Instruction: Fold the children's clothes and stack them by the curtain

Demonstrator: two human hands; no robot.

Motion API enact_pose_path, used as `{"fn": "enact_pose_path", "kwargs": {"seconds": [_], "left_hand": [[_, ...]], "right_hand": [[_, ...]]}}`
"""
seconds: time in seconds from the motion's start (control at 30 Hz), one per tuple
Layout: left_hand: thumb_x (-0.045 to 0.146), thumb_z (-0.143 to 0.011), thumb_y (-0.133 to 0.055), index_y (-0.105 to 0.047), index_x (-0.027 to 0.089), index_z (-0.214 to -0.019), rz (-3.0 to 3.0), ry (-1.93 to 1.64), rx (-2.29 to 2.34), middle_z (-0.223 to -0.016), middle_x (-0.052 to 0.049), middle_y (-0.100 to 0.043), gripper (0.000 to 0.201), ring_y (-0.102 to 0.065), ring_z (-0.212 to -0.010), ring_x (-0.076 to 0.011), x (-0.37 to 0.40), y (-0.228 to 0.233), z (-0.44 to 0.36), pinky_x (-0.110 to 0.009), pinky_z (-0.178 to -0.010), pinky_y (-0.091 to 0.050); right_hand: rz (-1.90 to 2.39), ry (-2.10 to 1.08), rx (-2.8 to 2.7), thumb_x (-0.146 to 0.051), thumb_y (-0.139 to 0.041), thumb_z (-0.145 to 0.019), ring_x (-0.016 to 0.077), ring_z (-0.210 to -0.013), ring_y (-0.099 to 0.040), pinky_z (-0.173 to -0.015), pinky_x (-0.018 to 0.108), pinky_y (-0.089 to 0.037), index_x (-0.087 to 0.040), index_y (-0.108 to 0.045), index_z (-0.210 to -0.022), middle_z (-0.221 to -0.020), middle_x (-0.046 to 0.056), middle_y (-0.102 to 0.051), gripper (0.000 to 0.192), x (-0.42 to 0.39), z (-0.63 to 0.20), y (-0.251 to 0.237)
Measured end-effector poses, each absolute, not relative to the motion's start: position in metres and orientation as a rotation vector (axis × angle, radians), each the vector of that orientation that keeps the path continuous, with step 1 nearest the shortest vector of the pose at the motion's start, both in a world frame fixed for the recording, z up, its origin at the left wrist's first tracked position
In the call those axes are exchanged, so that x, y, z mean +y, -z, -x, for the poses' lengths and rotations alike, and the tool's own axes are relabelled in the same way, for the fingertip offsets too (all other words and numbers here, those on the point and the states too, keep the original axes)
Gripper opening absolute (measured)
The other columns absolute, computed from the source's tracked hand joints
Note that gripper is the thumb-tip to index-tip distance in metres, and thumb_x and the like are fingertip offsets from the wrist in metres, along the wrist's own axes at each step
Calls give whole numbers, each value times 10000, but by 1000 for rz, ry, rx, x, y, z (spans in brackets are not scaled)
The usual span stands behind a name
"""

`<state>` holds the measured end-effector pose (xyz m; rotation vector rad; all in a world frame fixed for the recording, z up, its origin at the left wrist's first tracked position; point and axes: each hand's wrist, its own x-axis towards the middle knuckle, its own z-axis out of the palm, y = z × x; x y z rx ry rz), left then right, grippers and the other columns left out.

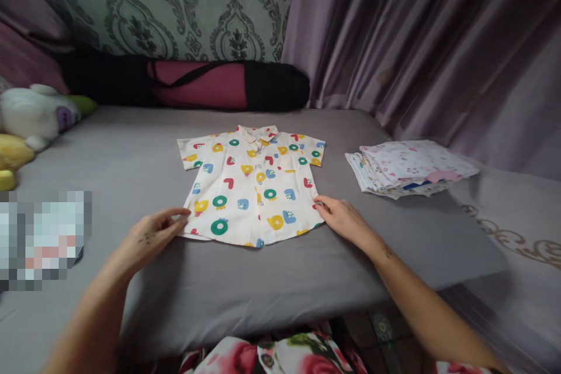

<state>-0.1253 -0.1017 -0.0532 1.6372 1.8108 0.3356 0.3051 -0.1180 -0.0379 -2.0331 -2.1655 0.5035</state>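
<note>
A small white short-sleeved shirt lies spread flat, front up, with its collar pointing away from me. Red, green, yellow and blue letter-like prints cover it, and a button placket runs down the middle. At the lower left side edge, my left hand pinches the fabric between thumb and fingers. My right hand grips the opposite side edge, a little above the hem. Both hands rest close to the bed surface.
Under the shirt is a grey-sheeted bed. Folded clothes are stacked at the right. A long black and maroon bag lies along the wall. Plush toys sit at the far left, near a pixelated patch. Purple curtains hang behind.
</note>
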Motion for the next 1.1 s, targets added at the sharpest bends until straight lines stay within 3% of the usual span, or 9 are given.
{"fn": "enact_pose_path", "kwargs": {"seconds": [0.13, 0.3, 0.37, 0.43, 0.5, 0.57, 0.67, 0.97, 1.1], "left_hand": [[653, -758, -463, -672, 217, -1139, -1682, -226, 1825, -635, 25, -550, 616, -467, -581, -168, -100, 52, 134, -253, -547, -334], [552, -825, -429, -711, 195, -850, -1983, -155, 1852, -735, -51, -643, 456, -581, -704, -220, -75, 29, 121, -289, -657, -426], [486, -874, -376, -701, 182, -910, -2190, -322, 1873, -874, -99, -666, 446, -608, -841, -254, -55, 25, 101, -327, -749, -461], [423, -918, -330, -668, 170, -1062, -2410, -485, 1616, -1130, -136, -646, 446, -586, -1055, -263, -34, 31, 78, -370, -914, -453], [407, -949, -307, -547, 137, -1290, -2541, -458, 1407, -1389, -163, -515, 497, -466, -1281, -271, -18, 45, 57, -415, -1060, -369], [436, -960, -316, -450, 94, -1386, -2551, -357, 1467, -1506, -194, -381, 562, -313, -1407, -311, -8, 63, 45, -482, -1133, -265], [474, -971, -299, -370, 104, -1456, -2502, -246, 1626, -1561, -190, -288, 614, -226, -1453, -321, -6, 84, 49, -528, -1166, -167], [509, -985, -179, -241, 165, -1537, -2549, -35, 1544, -1614, -90, -163, 653, -111, -1492, -230, -23, 84, 105, -443, -1198, -80], [508, -977, -211, -267, 181, -1530, -2528, 16, 1528, -1604, -98, -209, 645, -142, -1486, -263, -27, 83, 119, -492, -1185, -111]], "right_hand": [[2038, -515, -2235, -365, -449, -950, 206, -817, -673, -655, 252, -390, -310, -650, -1179, -931, 33, -743, 310, -119, -308, 28], [2058, -322, -2274, -322, -366, -972, 234, -934, -657, -783, 307, -443, -240, -713, -984, -993, 85, -718, 357, -93, -296, 21], [1907, -211, -2269, -305, -301, -989, 243, -1110, -601, -931, 338, -425, -187, -662, -1152, -1172, 129, -668, 414, -73, -277, 30], [1759, -184, -2292, -333, -273, -998, 251, -1333, -436, -1089, 376, -325, -134, -519, -1361, -1426, 150, -503, 481, -54, -255, 43], [1717, -221, -2341, -384, -257, -1003, 263, -1453, -236, -1176, 433, -190, -100, -385, -1464, -1559, 147, -313, 556, -41, -238, 55], [1752, -273, -2371, -431, -244, -1002, 277, -1482, -128, -1192, 490, -114, -104, -316, -1502, -1595, 141, -216, 602, -35, -230, 64], [1796, -292, -2394, -466, -221, -1000, 275, -1485, -114, -1190, 514, -100, -144, -285, -1521, -1602, 131, -190, 615, -37, -239, 72], [1687, -312, -2538, -491, -175, -1003, 230, -1486, -114, -1203, 484, -115, -151, -217, -1543, -1608, 109, -167, 640, -69, -293, 73], [1642, -313, -2600, -450, -230, -1005, 238, -1481, -148, -1191, 508, -168, -194, -260, -1533, -1603, 94, -196, 587, -89, -308, 66]]}}
